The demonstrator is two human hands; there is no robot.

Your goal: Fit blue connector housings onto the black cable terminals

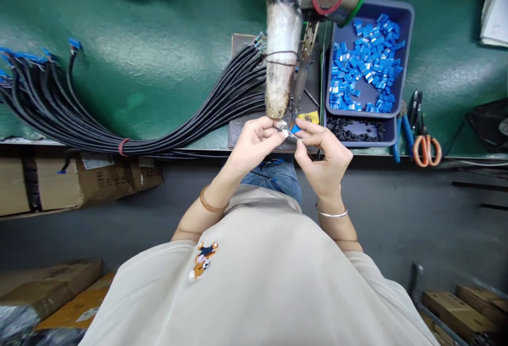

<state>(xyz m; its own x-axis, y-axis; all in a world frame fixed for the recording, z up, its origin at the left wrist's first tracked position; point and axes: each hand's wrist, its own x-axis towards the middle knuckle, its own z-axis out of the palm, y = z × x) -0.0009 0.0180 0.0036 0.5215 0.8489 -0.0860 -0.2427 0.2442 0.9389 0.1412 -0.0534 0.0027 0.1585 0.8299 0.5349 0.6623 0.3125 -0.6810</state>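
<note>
My left hand (256, 139) is closed in a pinch on a small silvery-white piece (282, 126), its kind too small to make out. Close beside it, the fingers of my right hand (324, 156) pinch a thin wire (293, 135). A blue connector (295, 129) shows between the two hands, just under the lower end of a slim metal rod (300, 81) that looks like a soldering iron. Left of this rod hangs a stained, wrapped tube (277, 79), its mouth right above my left fingertips. A bundle of black cables (190, 118) lies to the left.
A grey-blue bin (408, 55) of blue connectors stands at right, with small black parts (353, 128) in front. Blue-handled pliers (406, 129) and orange-handled scissors (427, 150) lie at the green bench's (166, 34) front edge. A yellow piece (309, 117) sits behind my right hand.
</note>
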